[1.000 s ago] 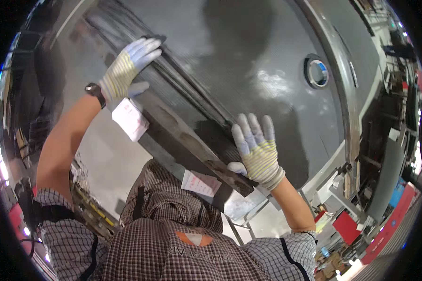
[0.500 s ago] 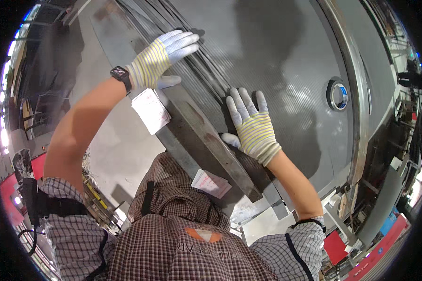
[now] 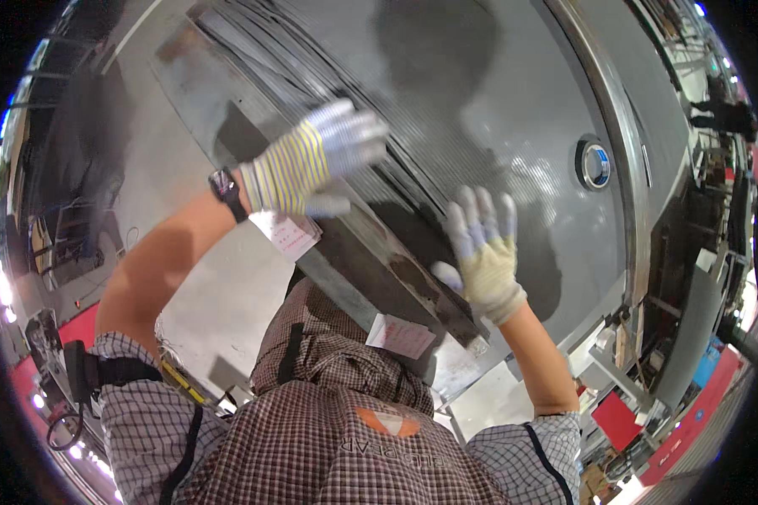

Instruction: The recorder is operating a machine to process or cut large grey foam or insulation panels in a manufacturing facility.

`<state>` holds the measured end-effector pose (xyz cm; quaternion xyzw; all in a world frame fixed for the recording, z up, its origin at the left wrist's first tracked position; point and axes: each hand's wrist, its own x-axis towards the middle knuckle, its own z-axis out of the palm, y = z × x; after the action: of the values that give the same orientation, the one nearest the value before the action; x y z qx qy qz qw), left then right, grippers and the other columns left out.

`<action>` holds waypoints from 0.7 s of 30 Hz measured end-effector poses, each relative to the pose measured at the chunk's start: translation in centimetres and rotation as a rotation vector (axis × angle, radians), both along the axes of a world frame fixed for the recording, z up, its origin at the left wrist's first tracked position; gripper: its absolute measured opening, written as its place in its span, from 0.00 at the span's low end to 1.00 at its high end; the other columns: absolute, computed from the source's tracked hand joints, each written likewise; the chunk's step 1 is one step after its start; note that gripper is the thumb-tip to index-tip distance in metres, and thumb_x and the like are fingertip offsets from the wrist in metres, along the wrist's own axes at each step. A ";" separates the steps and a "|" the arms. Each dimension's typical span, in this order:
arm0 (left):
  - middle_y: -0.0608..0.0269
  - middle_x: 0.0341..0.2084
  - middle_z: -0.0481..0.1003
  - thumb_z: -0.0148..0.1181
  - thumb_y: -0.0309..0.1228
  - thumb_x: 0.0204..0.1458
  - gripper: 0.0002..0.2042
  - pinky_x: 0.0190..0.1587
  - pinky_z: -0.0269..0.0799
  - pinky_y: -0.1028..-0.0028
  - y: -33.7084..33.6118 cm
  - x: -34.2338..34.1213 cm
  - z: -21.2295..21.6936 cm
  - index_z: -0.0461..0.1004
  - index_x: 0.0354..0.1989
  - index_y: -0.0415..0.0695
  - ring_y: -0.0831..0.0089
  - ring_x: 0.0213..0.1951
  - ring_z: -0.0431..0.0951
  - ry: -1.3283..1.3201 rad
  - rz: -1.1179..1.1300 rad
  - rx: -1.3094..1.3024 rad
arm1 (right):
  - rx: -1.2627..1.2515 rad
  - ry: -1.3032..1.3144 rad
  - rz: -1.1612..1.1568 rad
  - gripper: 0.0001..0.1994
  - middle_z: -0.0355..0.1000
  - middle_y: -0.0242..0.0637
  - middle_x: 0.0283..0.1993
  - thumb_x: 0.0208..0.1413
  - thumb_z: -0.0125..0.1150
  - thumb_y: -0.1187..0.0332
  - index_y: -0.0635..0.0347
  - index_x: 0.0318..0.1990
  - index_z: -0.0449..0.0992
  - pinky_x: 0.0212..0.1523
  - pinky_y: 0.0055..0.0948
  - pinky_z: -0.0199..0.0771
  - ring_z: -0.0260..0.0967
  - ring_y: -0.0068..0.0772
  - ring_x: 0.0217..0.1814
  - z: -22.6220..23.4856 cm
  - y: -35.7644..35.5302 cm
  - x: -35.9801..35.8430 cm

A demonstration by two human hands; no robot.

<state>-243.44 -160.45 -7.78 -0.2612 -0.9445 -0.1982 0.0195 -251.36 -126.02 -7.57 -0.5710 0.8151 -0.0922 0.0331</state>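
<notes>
My left hand, in a striped work glove, is open with fingers stretched out. It is over a bundle of thin dark strips and the long metal bars beside them, smeared a little by motion. My right hand, gloved likewise, is open with fingers spread, just right of the near end of a long grey metal bar. Neither hand holds anything; whether either touches the surface below I cannot tell. One paper label is at the near edge of the bars, another paper label below my left wrist.
A finely ribbed grey work surface lies under the strips. On its right side sits a roll of tape with a blue inner ring. Beyond runs a raised metal rail. Pale floor shows at left.
My left hand has moved right and nearer to me over the strips. My right hand has shifted right and nearer, away from the strips. The camera view has turned slightly.
</notes>
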 end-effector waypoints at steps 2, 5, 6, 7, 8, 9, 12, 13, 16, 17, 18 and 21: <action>0.48 0.67 0.64 0.65 0.46 0.48 0.35 0.74 0.52 0.52 2.0 1.9 -0.5 0.67 0.64 0.41 0.52 0.70 0.62 -0.046 -0.171 0.096 | -0.157 0.058 -0.011 0.39 0.56 0.49 0.75 0.65 0.40 0.39 0.65 0.70 0.60 0.78 0.63 0.29 0.45 0.53 0.80 -1.4 3.3 0.9; 0.49 0.66 0.67 0.63 0.47 0.49 0.34 0.73 0.55 0.53 4.3 2.8 -1.4 0.68 0.62 0.39 0.54 0.68 0.65 -0.086 -0.205 0.018 | 0.209 -0.045 0.037 0.37 0.56 0.44 0.75 0.60 0.47 0.42 0.61 0.69 0.62 0.77 0.64 0.33 0.48 0.50 0.78 -2.6 4.9 1.5; 0.49 0.65 0.67 0.63 0.46 0.49 0.34 0.73 0.55 0.53 4.2 2.4 -1.6 0.68 0.63 0.39 0.54 0.68 0.66 -0.103 -0.171 -0.014 | 0.171 -0.053 -0.004 0.37 0.55 0.44 0.75 0.59 0.48 0.42 0.60 0.69 0.61 0.77 0.64 0.34 0.49 0.49 0.78 -2.3 4.1 1.5; 0.49 0.65 0.67 0.63 0.46 0.49 0.34 0.72 0.56 0.53 4.2 2.7 -1.6 0.68 0.63 0.39 0.54 0.67 0.65 -0.096 -0.137 0.050 | 0.172 -0.060 -0.010 0.37 0.55 0.44 0.75 0.59 0.48 0.42 0.60 0.69 0.61 0.77 0.64 0.34 0.49 0.49 0.78 -1.6 3.6 1.8; 0.49 0.65 0.67 0.63 0.46 0.49 0.34 0.72 0.56 0.53 4.0 2.6 -1.5 0.68 0.63 0.39 0.54 0.67 0.65 -0.103 -0.143 0.051 | 0.092 -0.044 -0.009 0.38 0.55 0.44 0.76 0.59 0.48 0.43 0.60 0.70 0.60 0.78 0.63 0.33 0.49 0.49 0.78 -0.8 3.1 1.9; 0.50 0.65 0.68 0.63 0.46 0.49 0.34 0.72 0.56 0.53 4.0 2.0 -1.0 0.68 0.63 0.39 0.54 0.67 0.66 -0.112 -0.150 0.009 | 0.013 -0.026 -0.016 0.39 0.54 0.43 0.76 0.59 0.48 0.43 0.60 0.71 0.59 0.78 0.61 0.32 0.49 0.48 0.78 -0.2 3.0 2.1; 0.50 0.63 0.69 0.63 0.45 0.49 0.34 0.72 0.56 0.54 3.2 0.4 -1.4 0.69 0.62 0.38 0.53 0.66 0.67 -0.055 -0.163 -0.012 | 0.314 0.028 0.043 0.37 0.53 0.41 0.78 0.63 0.43 0.42 0.59 0.72 0.58 0.79 0.59 0.26 0.45 0.44 0.81 -2.1 2.1 1.5; 0.50 0.63 0.70 0.64 0.43 0.48 0.33 0.72 0.56 0.54 2.9 0.4 -1.1 0.69 0.62 0.38 0.53 0.66 0.67 -0.084 -0.153 -0.032 | 0.307 0.026 0.042 0.37 0.53 0.41 0.78 0.63 0.43 0.42 0.59 0.72 0.58 0.79 0.59 0.26 0.45 0.44 0.81 -1.6 1.3 1.3; 0.50 0.61 0.71 0.64 0.41 0.47 0.31 0.71 0.57 0.54 2.7 0.3 -1.0 0.71 0.60 0.39 0.53 0.65 0.68 -0.101 -0.156 -0.053 | 0.015 -0.047 0.001 0.37 0.52 0.41 0.78 0.63 0.42 0.42 0.58 0.72 0.58 0.80 0.59 0.24 0.45 0.43 0.81 -0.9 -0.5 0.5; 0.50 0.61 0.71 0.65 0.40 0.47 0.30 0.71 0.58 0.53 2.8 0.0 -1.1 0.71 0.60 0.39 0.54 0.64 0.69 -0.077 -0.172 -0.052 | 0.087 -0.009 0.056 0.37 0.52 0.41 0.78 0.63 0.42 0.42 0.58 0.72 0.58 0.80 0.58 0.24 0.45 0.42 0.81 -2.4 -0.6 -0.1; 0.50 0.61 0.71 0.65 0.40 0.47 0.30 0.71 0.58 0.53 2.6 0.0 -1.3 0.71 0.60 0.39 0.54 0.64 0.69 -0.076 -0.175 -0.061 | 0.152 0.033 0.117 0.38 0.52 0.40 0.78 0.63 0.41 0.41 0.58 0.72 0.58 0.80 0.58 0.24 0.44 0.41 0.82 -3.2 -1.4 -0.7; 0.52 0.59 0.72 0.65 0.37 0.45 0.28 0.68 0.62 0.53 2.4 0.0 -0.6 0.73 0.57 0.41 0.53 0.62 0.70 -0.117 -0.086 -0.049 | 0.054 -0.076 0.055 0.37 0.52 0.38 0.78 0.63 0.42 0.41 0.57 0.72 0.59 0.80 0.58 0.26 0.45 0.42 0.81 -2.0 -1.9 0.4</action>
<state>-243.48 -158.01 -8.37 -0.2898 -0.9365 -0.1906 -0.0508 -250.92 -127.90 -9.56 -0.5882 0.7995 -0.0908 0.0818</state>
